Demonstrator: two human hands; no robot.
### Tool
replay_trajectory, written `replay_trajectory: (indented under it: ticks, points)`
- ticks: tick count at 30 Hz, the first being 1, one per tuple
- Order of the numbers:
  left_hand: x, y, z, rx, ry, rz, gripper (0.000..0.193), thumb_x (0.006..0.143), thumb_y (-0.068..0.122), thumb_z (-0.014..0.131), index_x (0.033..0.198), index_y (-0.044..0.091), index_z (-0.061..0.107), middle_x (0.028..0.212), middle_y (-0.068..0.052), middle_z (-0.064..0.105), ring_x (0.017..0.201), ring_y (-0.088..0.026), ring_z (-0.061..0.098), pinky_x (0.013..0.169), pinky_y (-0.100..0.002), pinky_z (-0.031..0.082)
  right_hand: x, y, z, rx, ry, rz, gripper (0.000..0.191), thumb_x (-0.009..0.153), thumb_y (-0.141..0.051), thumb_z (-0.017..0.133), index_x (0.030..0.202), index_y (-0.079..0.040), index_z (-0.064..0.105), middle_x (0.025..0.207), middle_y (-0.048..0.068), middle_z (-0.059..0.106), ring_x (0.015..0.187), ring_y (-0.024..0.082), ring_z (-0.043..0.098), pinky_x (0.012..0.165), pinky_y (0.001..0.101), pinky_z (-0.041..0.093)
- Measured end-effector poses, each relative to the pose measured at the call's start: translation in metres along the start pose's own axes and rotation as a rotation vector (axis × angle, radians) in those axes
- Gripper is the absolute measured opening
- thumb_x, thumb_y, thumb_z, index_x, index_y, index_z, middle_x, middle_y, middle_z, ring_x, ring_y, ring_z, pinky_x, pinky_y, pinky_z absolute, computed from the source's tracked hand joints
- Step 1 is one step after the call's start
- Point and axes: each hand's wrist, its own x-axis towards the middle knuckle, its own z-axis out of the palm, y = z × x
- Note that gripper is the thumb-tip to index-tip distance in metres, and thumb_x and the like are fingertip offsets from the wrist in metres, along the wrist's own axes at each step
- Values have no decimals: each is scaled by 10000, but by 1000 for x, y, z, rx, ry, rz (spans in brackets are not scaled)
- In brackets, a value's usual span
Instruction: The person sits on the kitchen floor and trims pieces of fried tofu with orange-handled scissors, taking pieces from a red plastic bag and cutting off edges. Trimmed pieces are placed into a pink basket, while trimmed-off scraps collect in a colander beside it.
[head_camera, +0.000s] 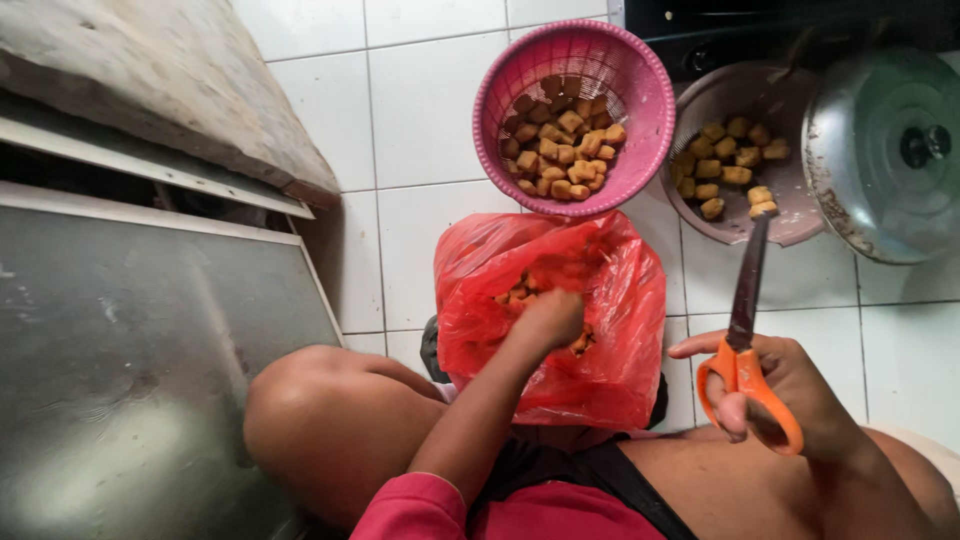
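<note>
Two hands work over a crumpled red plastic bag (560, 320) of golden fried cubes (520, 290): the left hand (550, 318) is buried in its mouth, fingers curled around pieces — which ones, I cannot tell. The right hand (790, 395) grips orange-handled scissors (745, 340) nearby, blades shut and pointing away — clear of the bag.

We've got left hand (549, 318) reaching into red plastic bag (610, 300) of fried tofu pcs; right hand (790, 385) holds orange scissors (745, 330), blades shut, w/ pink basket (640, 90) just beyond the bag.
</note>
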Motion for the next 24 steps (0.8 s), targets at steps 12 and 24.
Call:
replay_trajectory:
  ticks: [12, 24]
  points:
    - [-21, 11, 97, 119, -19, 209, 407, 863, 153, 555, 1246, 27, 618, 1321, -215, 560, 1220, -379, 573, 968, -440, 540, 6, -11, 8, -113, -35, 69, 688, 653, -104, 874, 1227, 169, 612, 545, 73, 591, 444, 119, 521, 396, 261, 405]
    - [-9, -6, 94, 915, -108, 600, 339, 1001, 207, 443, 1266, 101, 627, 1257, -142, 620, 1164, -261, 612, 1066, -437, 485, 6, -8, 11, -58, -79, 37, 718, 736, -187, 864, 1319, 145, 606, 630, 59, 625, 506, 121, 565, 440, 263, 464]
